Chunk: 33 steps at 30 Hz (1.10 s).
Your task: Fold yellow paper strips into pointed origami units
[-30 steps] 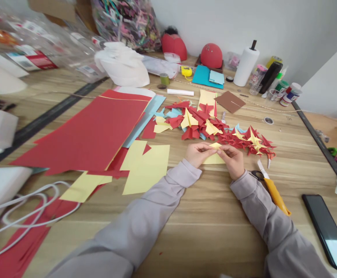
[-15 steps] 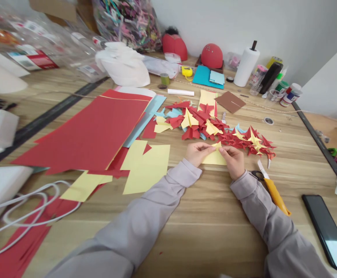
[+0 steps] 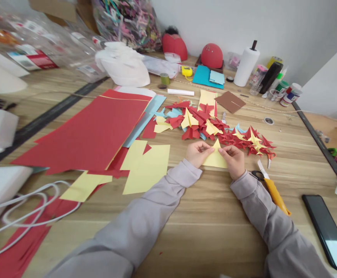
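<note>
Between my two hands is a small sheet of yellow paper [image 3: 215, 158], folded to a point at its far end. My left hand [image 3: 197, 153] pinches its left edge between thumb and fingers. On the opposite edge, the thumb and fingers of my right hand [image 3: 233, 159] are closed on the same paper. Just beyond lies a heap of folded paper planes [image 3: 190, 119] in red, yellow and blue. To its right is a cluster of pointed red and yellow folded pieces [image 3: 251, 141]. Yellow sheets [image 3: 148, 168] lie flat to the left of my hands.
Large red sheets [image 3: 84, 133] cover the left of the table. Beside my right forearm lies a yellow-handled cutter [image 3: 276, 195], with a phone [image 3: 327, 229] farther right. White cable [image 3: 41, 216] loops at lower left. Bottles and jars [image 3: 291, 94] stand at back right.
The paper's far tip now shows as a sharper, taller triangle between my thumbs. Both hands have stayed in nearly the same place.
</note>
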### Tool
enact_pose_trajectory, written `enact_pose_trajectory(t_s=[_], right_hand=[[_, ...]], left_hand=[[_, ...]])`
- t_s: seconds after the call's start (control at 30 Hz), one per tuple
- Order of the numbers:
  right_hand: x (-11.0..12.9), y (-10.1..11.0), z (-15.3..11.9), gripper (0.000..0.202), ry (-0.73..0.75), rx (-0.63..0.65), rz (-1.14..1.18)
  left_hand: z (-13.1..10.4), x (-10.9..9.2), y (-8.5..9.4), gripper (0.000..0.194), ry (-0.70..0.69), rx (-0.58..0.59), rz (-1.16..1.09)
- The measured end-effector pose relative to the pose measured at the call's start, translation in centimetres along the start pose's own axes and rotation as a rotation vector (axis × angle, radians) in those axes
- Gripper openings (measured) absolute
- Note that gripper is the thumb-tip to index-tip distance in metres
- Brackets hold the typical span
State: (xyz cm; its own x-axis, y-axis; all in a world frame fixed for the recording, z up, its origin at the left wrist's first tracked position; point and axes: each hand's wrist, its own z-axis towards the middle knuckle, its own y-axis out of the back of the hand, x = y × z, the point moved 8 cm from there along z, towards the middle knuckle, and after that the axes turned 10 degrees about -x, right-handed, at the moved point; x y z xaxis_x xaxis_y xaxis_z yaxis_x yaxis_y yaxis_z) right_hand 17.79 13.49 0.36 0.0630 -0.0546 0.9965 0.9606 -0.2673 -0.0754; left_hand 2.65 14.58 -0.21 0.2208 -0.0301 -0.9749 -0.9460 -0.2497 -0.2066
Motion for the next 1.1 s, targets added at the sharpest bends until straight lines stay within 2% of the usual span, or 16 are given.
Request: enact_pose_trajectory(t_s=[0.23, 0.5, 0.7, 0.97, 1.1], right_hand=[[0.0, 0.0, 0.0, 0.029, 0.000, -0.002, -0.013], [0.0, 0.1, 0.1, 0.030, 0.026, -0.005, -0.029], [0.1, 0.1, 0.1, 0.034, 0.035, -0.005, -0.070], [0.0, 0.0, 0.1, 0.033, 0.032, 0.018, -0.072], [0.0, -0.1, 0.0, 0.033, 0.032, 0.011, -0.063]], left_hand=[[0.0, 0.3, -0.1, 0.030, 0.041, -0.001, -0.004], [0.1, 1.1, -0.4, 0.035, 0.170, 0.008, -0.220], [-0.2, 0.9, -0.7, 0.038, 0.136, 0.057, -0.162], [0.0, 0.3, -0.4, 0.028, 0.044, 0.031, -0.058], [0.0, 0.4, -0.5, 0.029, 0.066, 0.033, -0.085]])
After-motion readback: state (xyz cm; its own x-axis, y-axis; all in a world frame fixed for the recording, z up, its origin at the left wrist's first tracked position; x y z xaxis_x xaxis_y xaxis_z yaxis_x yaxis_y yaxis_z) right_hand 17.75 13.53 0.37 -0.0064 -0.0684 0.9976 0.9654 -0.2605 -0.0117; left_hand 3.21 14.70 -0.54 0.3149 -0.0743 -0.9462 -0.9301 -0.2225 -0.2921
